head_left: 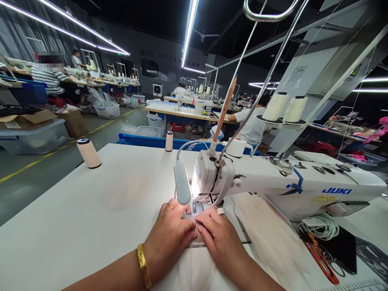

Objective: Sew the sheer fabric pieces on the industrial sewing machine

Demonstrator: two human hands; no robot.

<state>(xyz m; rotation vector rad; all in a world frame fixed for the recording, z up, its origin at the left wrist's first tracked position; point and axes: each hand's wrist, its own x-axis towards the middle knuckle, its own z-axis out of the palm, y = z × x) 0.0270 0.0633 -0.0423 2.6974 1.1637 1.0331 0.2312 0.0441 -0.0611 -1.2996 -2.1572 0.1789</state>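
Left hand [171, 236] and right hand [220, 238] flat, fingers together, pressing white cloth [194, 266], under sewing machine [273, 182] needle

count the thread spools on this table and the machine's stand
4: one spool at the table's left edge, one small spool at the far edge, two large cones on the stand. Others may be hidden.

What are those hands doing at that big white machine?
A person is sewing. Their left hand and right hand lie flat on a piece of white cloth, pressing it down right at the needle of the sewing machine. A small lamp lights that spot. Two thread spools stand farther back on the table, and scissors lie at the right.
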